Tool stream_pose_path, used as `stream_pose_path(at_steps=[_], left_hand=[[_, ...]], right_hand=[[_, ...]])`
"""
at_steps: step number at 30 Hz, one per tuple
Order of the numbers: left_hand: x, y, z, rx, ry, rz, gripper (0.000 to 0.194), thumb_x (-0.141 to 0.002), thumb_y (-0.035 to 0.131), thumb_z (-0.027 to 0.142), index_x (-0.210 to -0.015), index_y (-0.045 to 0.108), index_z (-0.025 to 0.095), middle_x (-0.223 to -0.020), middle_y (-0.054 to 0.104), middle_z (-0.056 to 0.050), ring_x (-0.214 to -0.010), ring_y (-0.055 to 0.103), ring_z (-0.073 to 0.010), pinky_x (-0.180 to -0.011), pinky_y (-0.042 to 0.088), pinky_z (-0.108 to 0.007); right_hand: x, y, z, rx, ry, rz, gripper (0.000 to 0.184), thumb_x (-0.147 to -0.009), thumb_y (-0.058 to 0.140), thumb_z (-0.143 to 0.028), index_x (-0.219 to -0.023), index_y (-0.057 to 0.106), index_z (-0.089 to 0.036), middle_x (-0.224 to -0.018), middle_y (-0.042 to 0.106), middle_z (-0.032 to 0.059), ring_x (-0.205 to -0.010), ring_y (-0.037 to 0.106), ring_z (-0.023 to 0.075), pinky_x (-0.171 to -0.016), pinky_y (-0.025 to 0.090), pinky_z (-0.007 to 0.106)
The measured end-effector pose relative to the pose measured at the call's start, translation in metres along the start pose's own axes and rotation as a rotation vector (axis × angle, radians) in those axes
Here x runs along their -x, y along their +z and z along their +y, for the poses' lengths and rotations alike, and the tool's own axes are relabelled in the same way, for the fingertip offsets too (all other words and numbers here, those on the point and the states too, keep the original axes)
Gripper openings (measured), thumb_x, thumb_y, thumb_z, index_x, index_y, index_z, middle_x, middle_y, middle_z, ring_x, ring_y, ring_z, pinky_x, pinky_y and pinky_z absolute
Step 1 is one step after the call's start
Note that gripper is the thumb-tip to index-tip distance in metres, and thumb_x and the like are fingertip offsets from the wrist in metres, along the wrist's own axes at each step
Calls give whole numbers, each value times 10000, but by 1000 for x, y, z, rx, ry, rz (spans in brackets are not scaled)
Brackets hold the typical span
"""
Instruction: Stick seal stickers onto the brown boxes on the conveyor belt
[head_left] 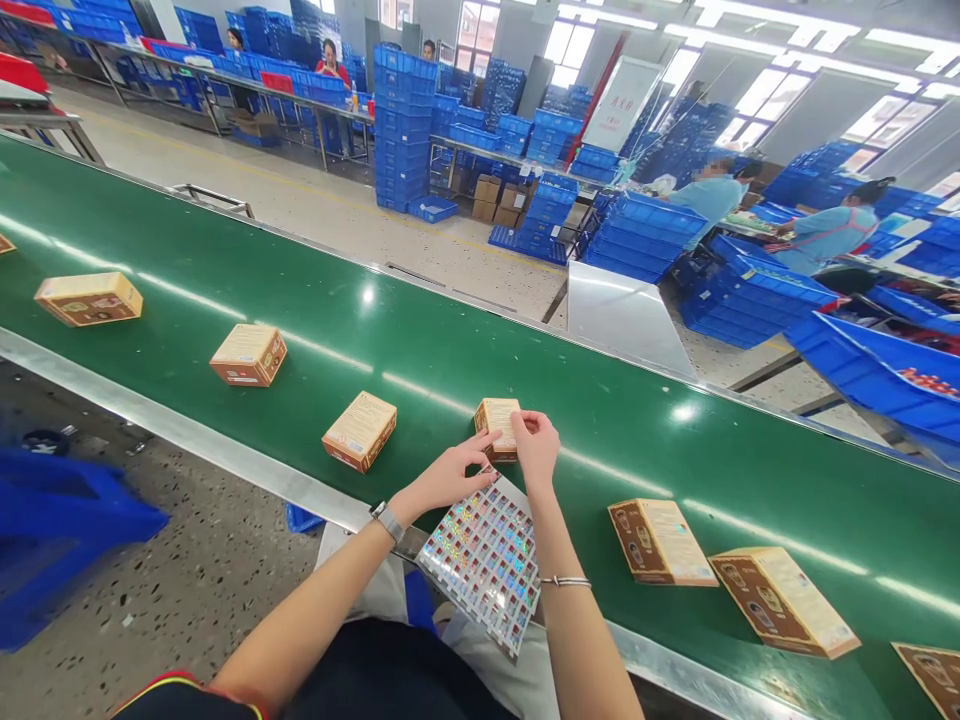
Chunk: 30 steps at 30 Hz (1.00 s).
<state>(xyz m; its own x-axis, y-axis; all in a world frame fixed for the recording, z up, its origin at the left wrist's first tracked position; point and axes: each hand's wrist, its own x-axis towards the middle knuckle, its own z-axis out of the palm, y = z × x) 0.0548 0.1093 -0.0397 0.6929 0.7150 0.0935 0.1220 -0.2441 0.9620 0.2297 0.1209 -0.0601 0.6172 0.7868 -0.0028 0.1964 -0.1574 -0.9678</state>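
Note:
A sheet of shiny holographic stickers hangs tilted over the belt's near edge, its top corner under the thumb of my left hand. The fingertips of that hand rest on a small brown-and-cream carton. On the carton's right side, my right hand has thumb and fingers pinched together at its top face. Whatever is between those fingertips is too small to make out. Left of it lies another carton, and to the right a carton with a shiny sticker on the belt.
The green conveyor belt crosses in front of me with a metal rim. More cartons lie along it, including one at left and one at right. Beyond stand stacked blue crates, a metal plate and seated people at tables.

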Motion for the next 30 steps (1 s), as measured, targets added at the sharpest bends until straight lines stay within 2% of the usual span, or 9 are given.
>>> stream_pose_path(at_steps=[6,9,11,12,15,18,23,27,30], left_hand=[[-1,9,9,57,-14,8,311,-803,690,401,-592,548,222,-1491,524,-86,-1449,389,-321,-1201,290,-427],[9,12,11,97,-53,88,307,-822,663,436,-630,583,211,-1311,670,-121,-1307,552,-339,-1095,414,-425],[18,13,12,135,-103,147,335,-864,600,480,-693,608,192,-1010,759,-119,-1014,693,-307,-881,525,-391],[24,14,12,157,-130,169,358,-879,572,502,-723,612,182,-847,746,-91,-837,701,-265,-754,531,-350],[39,15,15,221,-192,199,428,-879,550,566,-757,602,159,-585,586,4,-534,529,-144,-528,396,-242],[53,16,22,254,-232,179,479,-862,540,613,-774,609,147,-555,490,34,-505,400,-105,-491,305,-215],[70,11,36,211,-257,123,480,-867,494,593,-649,539,168,-584,438,29,-570,375,-121,-514,313,-222],[75,6,43,129,-253,162,447,-870,470,533,-590,437,187,-570,368,42,-585,336,-124,-542,291,-236],[76,5,47,80,-255,206,444,-873,440,532,-586,381,198,-568,340,45,-587,325,-128,-551,282,-246]], right_hand=[[-8,-19,-7,120,-108,128,240,-989,654,-377,-1074,634,-153,-949,670,28,-789,667,189,-774,559,379],[1,-39,-16,154,-191,121,270,-979,620,-425,-1021,628,-158,-916,672,41,-794,661,205,-788,539,390],[21,-52,-24,172,-268,62,300,-956,570,-470,-970,630,-176,-918,693,77,-841,663,241,-807,525,400],[33,-57,-27,181,-307,5,315,-941,545,-491,-957,635,-189,-923,707,90,-857,667,256,-805,524,398],[75,-64,-35,219,-412,-244,285,-878,598,-489,-945,683,-225,-926,730,70,-851,678,259,-800,527,377],[105,-63,-35,263,-476,-396,244,-882,609,-449,-966,714,-245,-897,729,58,-830,668,259,-775,528,378],[119,-62,-33,301,-548,-456,211,-957,533,-358,-1051,692,-257,-824,709,36,-788,642,248,-681,524,345],[121,-59,-37,300,-659,-472,187,-986,519,-330,-939,691,-274,-860,720,28,-802,646,239,-786,485,386],[124,-53,-38,283,-730,-430,189,-999,521,-274,-915,690,-269,-887,720,40,-810,645,236,-866,436,430]])
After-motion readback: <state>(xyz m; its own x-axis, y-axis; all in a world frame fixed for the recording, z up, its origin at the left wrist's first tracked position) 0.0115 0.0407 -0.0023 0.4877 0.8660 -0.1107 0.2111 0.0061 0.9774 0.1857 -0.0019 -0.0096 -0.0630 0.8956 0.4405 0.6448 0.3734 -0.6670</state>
